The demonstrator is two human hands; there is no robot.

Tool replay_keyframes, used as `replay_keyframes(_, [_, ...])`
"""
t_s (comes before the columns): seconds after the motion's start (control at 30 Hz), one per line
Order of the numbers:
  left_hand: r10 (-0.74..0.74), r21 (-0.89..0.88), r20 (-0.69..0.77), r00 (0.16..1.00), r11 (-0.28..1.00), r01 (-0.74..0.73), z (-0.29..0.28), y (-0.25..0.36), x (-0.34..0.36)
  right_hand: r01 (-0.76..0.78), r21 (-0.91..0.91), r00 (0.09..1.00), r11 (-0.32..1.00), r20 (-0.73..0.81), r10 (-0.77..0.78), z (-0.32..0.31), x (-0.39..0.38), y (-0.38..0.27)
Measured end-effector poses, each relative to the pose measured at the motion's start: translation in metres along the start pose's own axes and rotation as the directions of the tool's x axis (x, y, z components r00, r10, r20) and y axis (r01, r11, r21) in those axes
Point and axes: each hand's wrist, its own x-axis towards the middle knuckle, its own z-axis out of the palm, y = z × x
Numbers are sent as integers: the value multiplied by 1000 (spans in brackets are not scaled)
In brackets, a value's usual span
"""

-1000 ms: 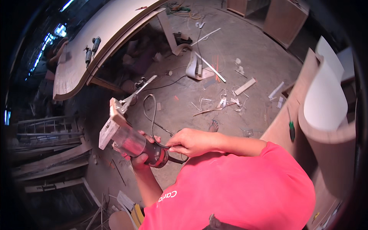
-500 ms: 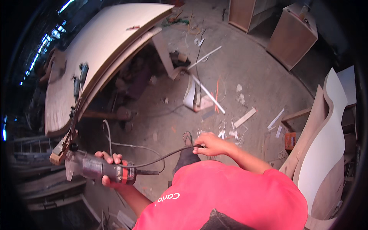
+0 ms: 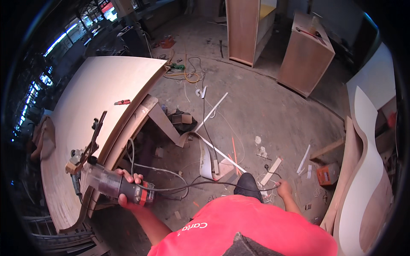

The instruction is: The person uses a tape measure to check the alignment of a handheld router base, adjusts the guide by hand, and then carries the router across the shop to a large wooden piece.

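Note:
My left hand is wrapped around the body of a trim router with a clear base and a red-and-black rear end. A wood-and-metal guide is fixed to its front. The router is held sideways at the near edge of a large curved wooden panel. From its rear, a dark power cord runs across my body to my right hand, whose fingers are closed on it. Beyond that hand the cord loops to a dark plug. A red utility knife lies on the panel.
Offcuts, white strips and cables litter the floor ahead. Wooden cabinets stand at the back. At right, wavy white-faced panels lean near an orange box. Part of a person shows beyond the panel at far left.
My view has tilted up and shifted nearer the curved panel. My right hand has moved out to the right along the cord, drawing it across. The router stays in my left hand.

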Motion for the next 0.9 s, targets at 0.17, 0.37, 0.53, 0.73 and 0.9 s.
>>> replay_keyframes(0.17, [39, 24, -19, 999, 999, -38, 0, -82, 103, -437, 760, 897, 481, 326, 299, -5, 100, 19])
replay_keyframes(0.37, [61, 65, -84, 995, 996, -55, 41, -174, 201, -359, 724, 594, -589, 664, 455, -47, 265, 2])
replay_keyframes(0.53, [52, 59, -44, 998, 997, -49, 55, -235, 275, -353, 817, 575, -456, 574, 583, -100, 395, 83])
replay_keyframes(0.73, [64, 136, -56, 996, 989, -56, 69, -288, 351, -426, 858, 511, -286, 489, 707, -169, 471, 139])
replay_keyframes(0.9, [150, -4, -80, 985, 988, -151, 19, -349, 454, -107, 940, 880, 323, -63, 472, -246, 489, 219])
